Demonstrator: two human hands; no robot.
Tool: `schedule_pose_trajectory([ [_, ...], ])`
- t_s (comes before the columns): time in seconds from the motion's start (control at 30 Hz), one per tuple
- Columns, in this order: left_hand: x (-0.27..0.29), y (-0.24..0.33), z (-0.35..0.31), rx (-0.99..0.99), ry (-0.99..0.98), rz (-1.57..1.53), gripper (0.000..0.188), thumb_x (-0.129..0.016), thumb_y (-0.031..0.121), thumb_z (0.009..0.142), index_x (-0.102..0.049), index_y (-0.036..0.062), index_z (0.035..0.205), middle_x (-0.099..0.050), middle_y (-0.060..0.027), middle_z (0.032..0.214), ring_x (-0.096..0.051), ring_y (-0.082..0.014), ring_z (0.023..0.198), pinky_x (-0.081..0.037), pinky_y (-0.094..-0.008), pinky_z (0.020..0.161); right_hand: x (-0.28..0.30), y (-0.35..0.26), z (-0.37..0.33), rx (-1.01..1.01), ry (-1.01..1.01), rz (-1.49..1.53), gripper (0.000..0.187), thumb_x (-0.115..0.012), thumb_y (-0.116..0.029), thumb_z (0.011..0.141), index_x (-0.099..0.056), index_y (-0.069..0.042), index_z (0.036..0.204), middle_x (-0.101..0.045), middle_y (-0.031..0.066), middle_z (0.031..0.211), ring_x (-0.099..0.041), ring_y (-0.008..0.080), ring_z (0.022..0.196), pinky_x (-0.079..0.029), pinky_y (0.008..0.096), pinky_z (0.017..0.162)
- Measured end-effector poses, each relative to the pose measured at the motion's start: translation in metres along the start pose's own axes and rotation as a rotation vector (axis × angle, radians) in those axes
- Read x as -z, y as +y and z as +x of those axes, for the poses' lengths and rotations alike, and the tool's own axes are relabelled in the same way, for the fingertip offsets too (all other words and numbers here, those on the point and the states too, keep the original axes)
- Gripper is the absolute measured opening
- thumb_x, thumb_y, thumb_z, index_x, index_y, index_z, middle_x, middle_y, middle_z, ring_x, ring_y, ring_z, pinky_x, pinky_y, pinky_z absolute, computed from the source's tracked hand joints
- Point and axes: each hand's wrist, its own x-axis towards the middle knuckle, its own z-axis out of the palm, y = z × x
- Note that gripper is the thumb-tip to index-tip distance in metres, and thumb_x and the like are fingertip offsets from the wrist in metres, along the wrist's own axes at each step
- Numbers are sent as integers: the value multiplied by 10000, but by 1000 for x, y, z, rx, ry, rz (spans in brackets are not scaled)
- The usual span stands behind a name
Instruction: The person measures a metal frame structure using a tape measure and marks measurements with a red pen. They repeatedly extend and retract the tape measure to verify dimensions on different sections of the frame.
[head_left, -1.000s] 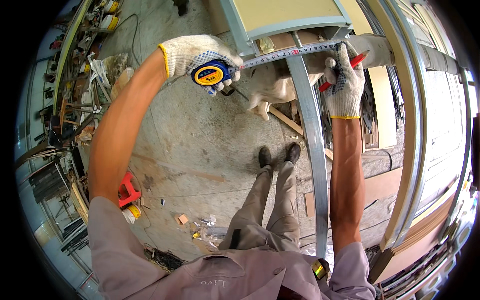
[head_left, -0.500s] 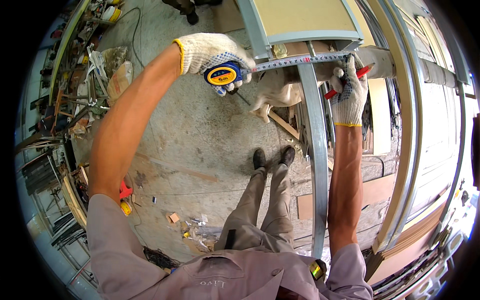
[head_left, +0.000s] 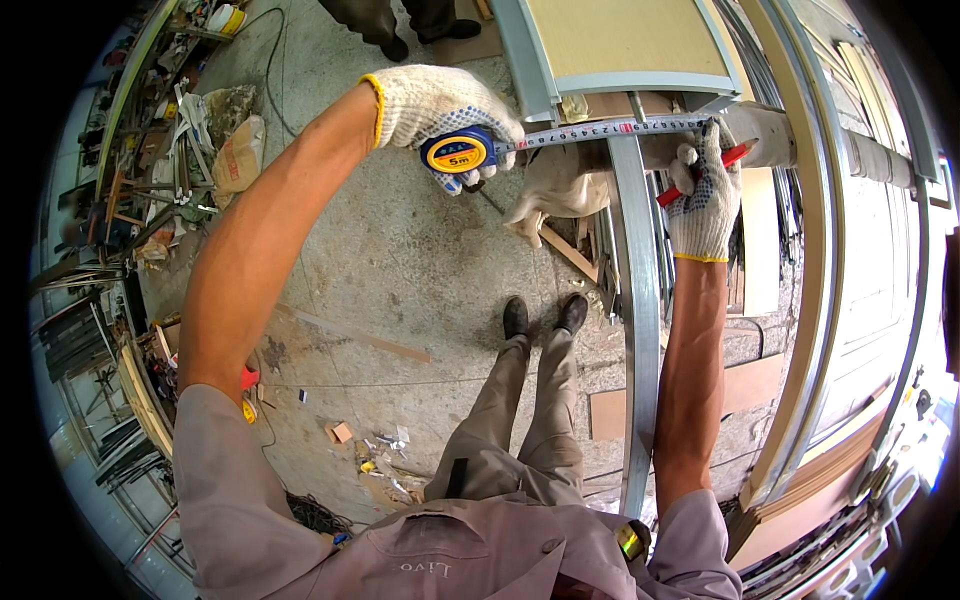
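The tape measure (head_left: 457,153) sits at twelve o'clock inside the curled fingers of the left hand (head_left: 440,105); its blade (head_left: 580,131) reaches a raised fingertip of the right hand (head_left: 706,212), whose other fingers grip a red pencil (head_left: 741,153). Left forearm (head_left: 275,235) slants toward one o'clock, right forearm (head_left: 692,370) toward twelve.

I look down on a stained grey concrete floor (head_left: 400,260); directly on it I see a thin wooden strip (head_left: 405,350), a small tan block (head_left: 342,432) near pale scraps (head_left: 402,435), a flat brown board (head_left: 606,415) and dark shoes (head_left: 515,317).
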Motion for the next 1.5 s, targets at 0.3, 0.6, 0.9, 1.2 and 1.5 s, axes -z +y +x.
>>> schedule_pose_trajectory([
  [0.3,0,-1,4,32,1,-30,278,-702,258,976,-674,-19,975,-700,-109,835,-685,-210,670,-569,-331,501,-6,-1,-1,-14,67,3,194,-642,-137,1042,-612,-13,1188,-616,63,778,-498,74,543,-318,191,431],
  [0.6,0,-1,4,-9,4,-8,330,-708,281,950,-694,-47,983,-688,-142,757,-677,-229,608,-571,-339,500,-7,-1,-2,-8,81,-4,204,-632,-149,1048,-604,-13,1198,-604,65,749,-484,76,523,-314,196,425],
  [0.9,0,3,3,38,9,9,277,-697,252,987,-678,-22,1020,-703,-109,846,-688,-206,677,-572,-321,507,2,0,0,5,-5,-4,179,-638,-143,1045,-616,-19,1172,-624,57,783,-535,73,564,-339,182,430],
  [1.2,-1,2,1,29,11,-32,291,-688,254,990,-668,-27,1061,-699,-114,858,-676,-214,677,-568,-326,508,-1,0,-2,3,-28,17,188,-642,-139,1042,-609,-14,1179,-620,60,790,-543,76,571,-351,180,438],
  [1.5,0,1,1,51,-10,-40,307,-705,258,977,-676,-32,1070,-717,-122,872,-707,-219,706,-590,-329,527,-4,-2,-2,-11,51,-2,206,-633,-140,1046,-613,-15,1208,-624,70,779,-529,85,546,-341,187,422],
])
